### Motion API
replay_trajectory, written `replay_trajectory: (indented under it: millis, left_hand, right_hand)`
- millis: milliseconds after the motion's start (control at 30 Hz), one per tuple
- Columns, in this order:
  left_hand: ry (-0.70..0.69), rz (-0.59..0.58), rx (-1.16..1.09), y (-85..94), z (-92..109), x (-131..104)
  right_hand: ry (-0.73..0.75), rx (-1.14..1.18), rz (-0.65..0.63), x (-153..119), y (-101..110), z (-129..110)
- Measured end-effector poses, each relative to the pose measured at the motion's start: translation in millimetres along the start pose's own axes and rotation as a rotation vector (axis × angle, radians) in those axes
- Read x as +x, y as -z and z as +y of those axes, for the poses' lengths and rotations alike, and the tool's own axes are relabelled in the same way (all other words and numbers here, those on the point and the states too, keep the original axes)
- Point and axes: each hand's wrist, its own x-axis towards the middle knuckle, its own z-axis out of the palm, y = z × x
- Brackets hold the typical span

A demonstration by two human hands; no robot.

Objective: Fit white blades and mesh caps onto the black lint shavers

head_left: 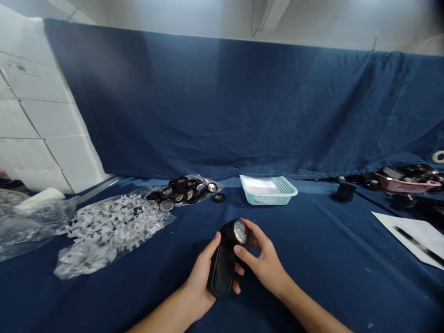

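Observation:
My left hand (200, 283) is wrapped around the black body of a fabric shaver (223, 268), which stands tilted above the blue cloth with its head up. The shaver's round silver head (240, 232) faces me. From the right, my right hand (266, 261) pinches the rim of that head between thumb and fingers. Part of the left fingers shows behind the body. Several round black-and-silver heads (180, 187) lie piled on a clear plastic bag further back, with one black ring (219, 197) beside the pile.
Left of me lies a clear bag of small grey-white plastic parts (107, 226). A light-blue basket (268, 200) holding white paper stands at the back. To the right are a black piece (346, 192), a pink basket (405, 186) of dark parts, and paper (398, 222) with a pen (412, 238).

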Motion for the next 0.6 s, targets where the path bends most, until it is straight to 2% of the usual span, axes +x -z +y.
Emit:
replay_trajectory:
  millis: [300,467,600]
  left_hand:
    - [0.014,0.114,0.142,-0.4,0.2,-1.7]
    - [-0.222,0.193,0.282,-4.3,0.2,-3.5]
    - [-0.276,0.207,0.377,-3.7,-0.1,-3.4]
  right_hand:
    - [-0.072,0.025,-0.017,-1.0,-1.1,1.0]
    - [-0.096,0.019,-0.051,-1.4,-3.0,-1.9]
    - [-0.115,-0.022,-0.066,-1.6,-3.3,-3.5]
